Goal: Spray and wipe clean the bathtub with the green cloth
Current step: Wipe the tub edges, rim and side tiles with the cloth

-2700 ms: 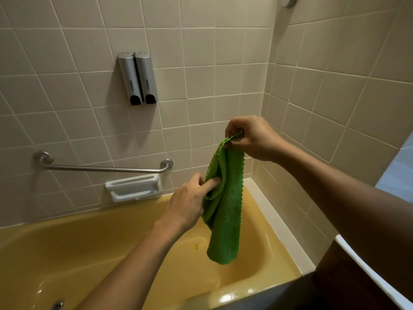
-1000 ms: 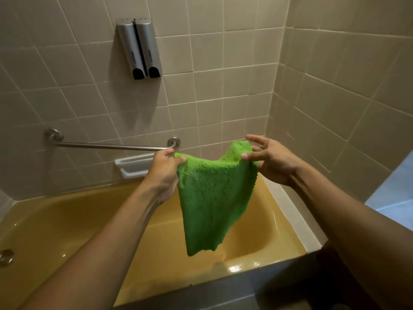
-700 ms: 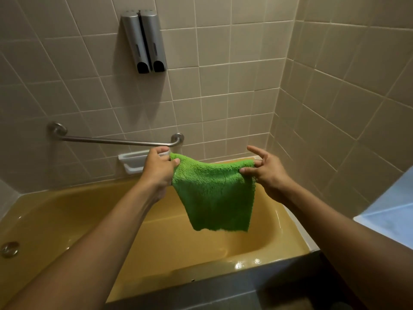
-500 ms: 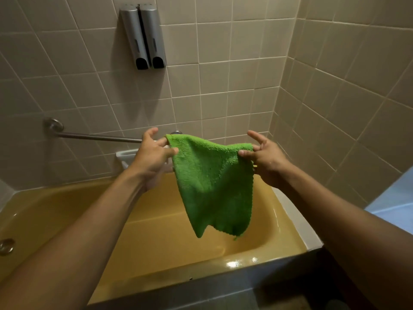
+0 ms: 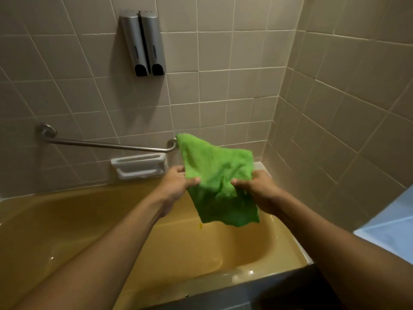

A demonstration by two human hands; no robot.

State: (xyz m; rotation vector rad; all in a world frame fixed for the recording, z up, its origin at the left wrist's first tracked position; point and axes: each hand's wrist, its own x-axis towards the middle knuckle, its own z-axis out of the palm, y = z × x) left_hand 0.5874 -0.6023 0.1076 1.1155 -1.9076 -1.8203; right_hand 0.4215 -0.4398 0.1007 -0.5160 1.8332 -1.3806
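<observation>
Head view. Green cloth (image 5: 218, 175) in mid-air above the far right part of the yellow bathtub (image 5: 67, 220), touching neither tub nor wall. Gripped at mid-height on both sides: left hand (image 5: 176, 184) curled round the left edge, thumb on the near face and fingers behind; right hand (image 5: 257, 189) curled round the right edge in the same way. Both hands closed on the fabric, close together, with a bunched fold between the thumbs. Upper part of the cloth standing above the hands, its left corner higher and overlapping the right end of the metal grab bar (image 5: 107, 145). Lower part hanging below the hands, darker in shadow, over the tub's inside. Both forearms reaching in from the bottom corners. On the beige tiled wall (image 5: 223, 86) behind: a pair of grey dispensers (image 5: 143, 44) high up, the grab bar below, and a white soap dish (image 5: 138, 167) just under the bar, above the tub's far rim. Wet glints on the near rim of the tub.
</observation>
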